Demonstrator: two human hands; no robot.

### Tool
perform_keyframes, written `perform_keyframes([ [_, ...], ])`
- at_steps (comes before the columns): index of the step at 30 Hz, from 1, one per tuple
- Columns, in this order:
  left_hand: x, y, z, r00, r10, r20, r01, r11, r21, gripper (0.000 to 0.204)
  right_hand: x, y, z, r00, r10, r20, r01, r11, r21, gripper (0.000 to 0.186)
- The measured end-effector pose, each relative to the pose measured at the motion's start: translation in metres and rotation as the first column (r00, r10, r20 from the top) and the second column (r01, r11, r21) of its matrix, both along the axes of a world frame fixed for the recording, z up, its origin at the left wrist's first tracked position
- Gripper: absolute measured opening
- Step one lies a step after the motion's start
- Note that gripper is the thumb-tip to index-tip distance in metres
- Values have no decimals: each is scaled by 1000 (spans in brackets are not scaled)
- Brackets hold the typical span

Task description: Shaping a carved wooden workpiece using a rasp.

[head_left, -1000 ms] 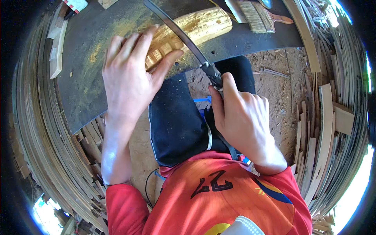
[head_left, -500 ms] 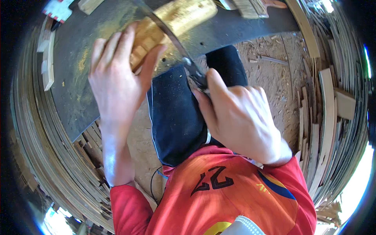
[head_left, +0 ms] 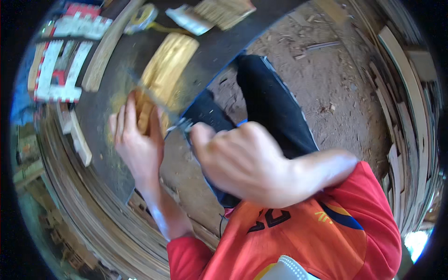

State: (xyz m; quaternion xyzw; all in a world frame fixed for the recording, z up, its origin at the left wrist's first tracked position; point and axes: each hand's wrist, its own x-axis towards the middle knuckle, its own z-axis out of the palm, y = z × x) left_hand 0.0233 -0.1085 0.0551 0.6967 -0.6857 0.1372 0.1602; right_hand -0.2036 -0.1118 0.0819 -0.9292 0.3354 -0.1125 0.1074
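Observation:
A long, pale yellow wooden piece (head_left: pixel 171 63) lies on the dark bench (head_left: pixel 207 63), its near end cut with notches. My left hand (head_left: pixel 140 149) is closed round that notched end, thumb on one side and fingers on the other. Across the wood, just beyond my left fingers, runs a narrow metal file (head_left: pixel 161 106), smeared by motion. My right hand (head_left: pixel 245 163) grips the file's handle, which is mostly hidden in the fist. Yellowish sawdust (head_left: pixel 119 95) is scattered about the wood.
Beyond the wood are a wooden slat (head_left: pixel 109 49), a roll with a yellow strip (head_left: pixel 141 18) and a brown ridged piece (head_left: pixel 224 11). Red-and-white frames (head_left: pixel 70 70) stand at far left. Stacked boards (head_left: pixel 102 210) line the left side; more boards (head_left: pixel 401 70) line the right.
The view has swung, showing more of the bench's left end. My right hand and the file now lie closer to my left hand. Both grips look unchanged.

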Motion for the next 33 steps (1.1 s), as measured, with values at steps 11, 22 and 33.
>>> perform_keyframes([
  [11, -23, 26, 10, 997, 35, 74, -39, 998, 46, 40, 4, -1, -56, 997, 46, 65, -45, 999, -7, 44],
  [22, -24, 9, 16, 985, 2, 175, -14, 998, 64, 48, -6, -14, -42, 996, 43, 77, -48, 997, 63, 41],
  [33, -18, 11, 9, 971, 121, 206, -143, 985, 98, 60, 11, -22, -57, 970, -57, 235, 57, 998, 8, 22],
])
